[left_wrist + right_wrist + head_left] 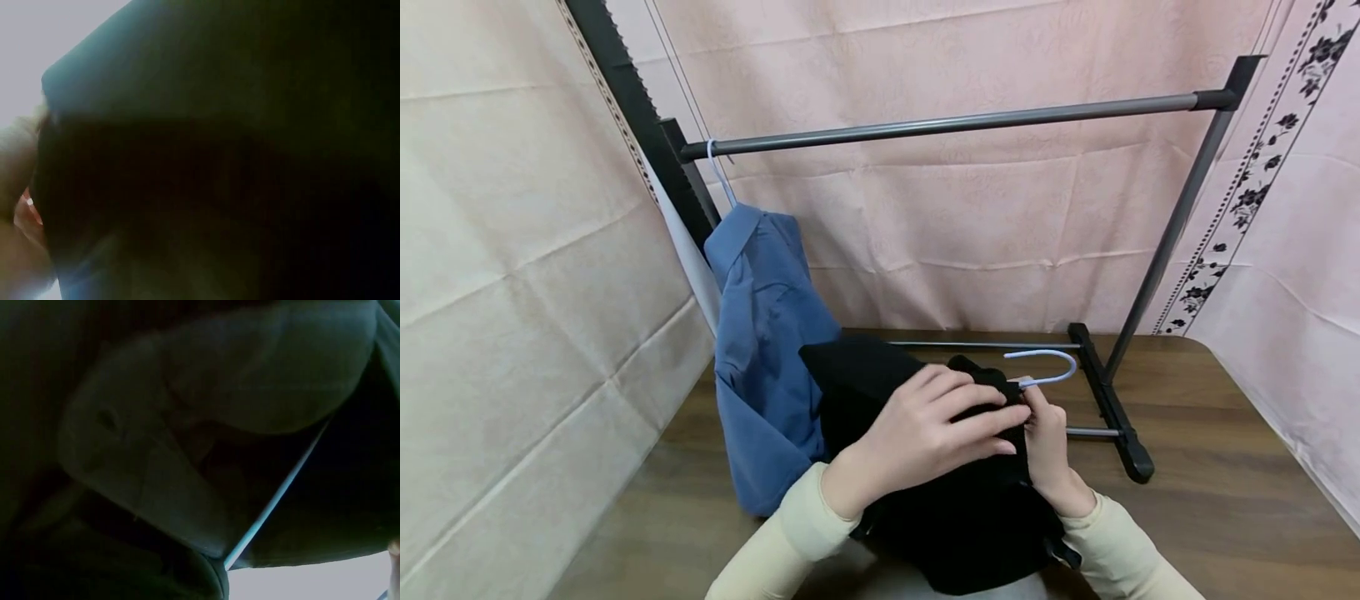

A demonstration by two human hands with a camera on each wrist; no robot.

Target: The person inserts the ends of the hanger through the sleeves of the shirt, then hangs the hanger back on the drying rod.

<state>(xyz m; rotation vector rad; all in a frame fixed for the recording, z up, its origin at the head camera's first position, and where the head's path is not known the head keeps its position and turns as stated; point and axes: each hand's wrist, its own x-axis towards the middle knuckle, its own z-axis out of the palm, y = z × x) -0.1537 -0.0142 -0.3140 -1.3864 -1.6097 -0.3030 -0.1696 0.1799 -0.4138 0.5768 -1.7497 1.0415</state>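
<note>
A black garment [955, 533] is bunched up in front of me in the head view, and the light-blue hook of a clothes hanger [1060, 357] sticks out at its top right. My right hand [1051, 442] pinches the hanger at the base of this hook, against the cloth. Across the garment's upper part lies my left hand [928, 421], its fingers fairly straight and its thumb hidden. Dark cloth [187, 175] fills most of the left wrist view. In the dim right wrist view, a thin pale-blue bar [275, 500] runs diagonally past dark fabric.
A blue shirt [767, 300] hangs from a hanger at the left end of the metal rack's rail [940, 125]. The rack's right foot [1112, 408] stands on the wooden table [1210, 467]. Pale curtains [1000, 225] surround the table.
</note>
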